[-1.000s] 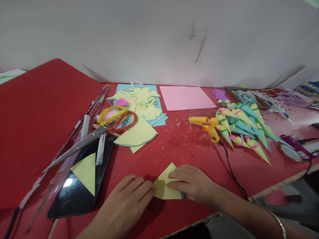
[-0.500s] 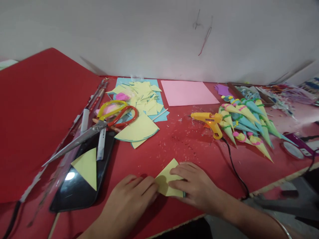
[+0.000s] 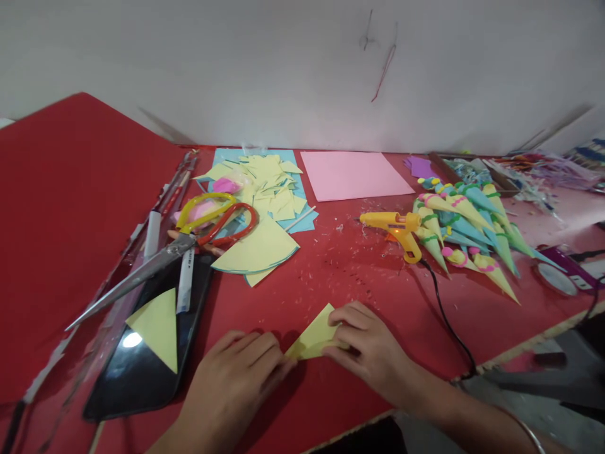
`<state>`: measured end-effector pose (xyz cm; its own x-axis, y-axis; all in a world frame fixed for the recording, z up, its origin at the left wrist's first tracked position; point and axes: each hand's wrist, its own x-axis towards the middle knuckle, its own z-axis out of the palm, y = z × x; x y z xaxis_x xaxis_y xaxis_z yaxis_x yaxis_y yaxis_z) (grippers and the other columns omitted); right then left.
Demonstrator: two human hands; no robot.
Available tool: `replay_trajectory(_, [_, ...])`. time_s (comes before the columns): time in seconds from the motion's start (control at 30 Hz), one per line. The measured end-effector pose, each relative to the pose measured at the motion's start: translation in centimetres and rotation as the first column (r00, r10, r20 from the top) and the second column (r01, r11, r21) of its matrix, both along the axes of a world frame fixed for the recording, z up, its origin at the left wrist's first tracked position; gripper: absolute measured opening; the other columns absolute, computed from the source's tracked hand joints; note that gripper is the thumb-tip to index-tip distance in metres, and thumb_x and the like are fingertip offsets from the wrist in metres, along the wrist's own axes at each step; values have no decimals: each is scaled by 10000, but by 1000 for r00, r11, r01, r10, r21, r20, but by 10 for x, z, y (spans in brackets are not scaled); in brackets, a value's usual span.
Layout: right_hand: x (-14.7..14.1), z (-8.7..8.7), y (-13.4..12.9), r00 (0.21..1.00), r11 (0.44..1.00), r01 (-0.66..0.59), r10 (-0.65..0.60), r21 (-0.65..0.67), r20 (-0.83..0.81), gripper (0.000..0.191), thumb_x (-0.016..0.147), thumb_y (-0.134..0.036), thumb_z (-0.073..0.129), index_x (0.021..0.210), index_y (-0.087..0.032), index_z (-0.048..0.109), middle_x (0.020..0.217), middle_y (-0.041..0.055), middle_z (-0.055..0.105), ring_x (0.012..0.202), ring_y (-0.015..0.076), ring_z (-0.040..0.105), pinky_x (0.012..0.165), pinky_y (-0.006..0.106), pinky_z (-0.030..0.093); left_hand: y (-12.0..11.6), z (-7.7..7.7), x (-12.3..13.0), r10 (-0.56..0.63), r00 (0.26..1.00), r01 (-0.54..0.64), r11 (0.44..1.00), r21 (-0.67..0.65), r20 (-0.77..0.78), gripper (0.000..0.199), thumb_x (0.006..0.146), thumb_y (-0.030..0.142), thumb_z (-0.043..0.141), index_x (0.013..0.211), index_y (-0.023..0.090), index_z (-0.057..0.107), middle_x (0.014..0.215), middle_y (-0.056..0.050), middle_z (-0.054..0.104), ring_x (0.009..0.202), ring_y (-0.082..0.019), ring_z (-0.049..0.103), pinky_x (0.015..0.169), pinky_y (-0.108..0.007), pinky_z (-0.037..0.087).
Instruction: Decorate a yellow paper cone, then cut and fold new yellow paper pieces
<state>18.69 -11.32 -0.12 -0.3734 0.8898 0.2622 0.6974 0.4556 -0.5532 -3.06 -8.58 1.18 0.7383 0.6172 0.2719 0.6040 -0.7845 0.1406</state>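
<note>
A piece of yellow paper [image 3: 309, 337] lies between my hands near the table's front edge, its near side curled or folded over. My left hand [image 3: 243, 375] pinches its left corner, with the fingertips partly hidden. At the paper's right side, my right hand [image 3: 362, 347] grips the edge between thumb and fingers. Beyond them sits a stack of fan-shaped yellow and blue paper pieces [image 3: 258, 249]. A yellow paper wedge [image 3: 158, 328] rests on a black phone [image 3: 137, 372] to the left.
Large scissors [image 3: 179, 243] lie across pens and the phone at left. A yellow glue gun [image 3: 394, 227] with a black cord lies right of centre, beside a pile of decorated paper cones [image 3: 466, 221]. Pink sheets [image 3: 354, 176] and yellow paper scraps [image 3: 269, 180] lie by the wall.
The near edge of the yellow paper, flat before, is now turned up and over. My right fingers have drawn together at its right side. The view has shifted slightly.
</note>
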Motion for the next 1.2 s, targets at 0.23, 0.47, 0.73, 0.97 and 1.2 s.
replay_trajectory(0.23, [-2,0,8,996,999,48,-49,10,72,270,863,-297,529,623,-172,526,758,20,566,716,142,489,656,266,409,2,-4,1,77,997,-75,995,-68,19,365,902,303,365,586,200,516,554,35,565,517,-119,534,555,-273,340])
replay_trajectory(0.47, [-7,0,7,971,993,15,-42,119,234,334,912,-215,424,602,-182,543,729,29,549,665,149,461,602,280,384,4,-5,1,143,990,-142,981,-134,-2,321,865,317,411,582,196,500,583,32,568,536,-120,530,581,-279,343])
replay_trajectory(0.73, [-9,2,7,974,990,49,-77,135,212,372,928,-236,373,596,-171,527,714,43,536,658,161,441,579,285,377,5,-6,-9,179,982,-189,927,-324,-59,199,800,317,494,634,213,528,697,33,588,681,-150,559,632,-296,348])
replay_trajectory(0.97, [-6,2,5,984,996,90,-91,15,155,260,890,-262,451,662,-167,532,767,51,544,708,176,463,641,303,405,4,-2,-17,152,988,-129,910,-395,27,107,773,249,525,872,247,563,917,11,605,829,-160,577,709,-294,409])
replay_trajectory(1.2, [4,8,3,999,987,-21,26,-159,32,124,810,-301,584,888,-208,611,967,49,534,881,174,486,760,289,424,-1,-2,9,-5,998,15,982,-189,55,179,881,254,408,895,223,583,823,8,641,677,-147,588,617,-283,414])
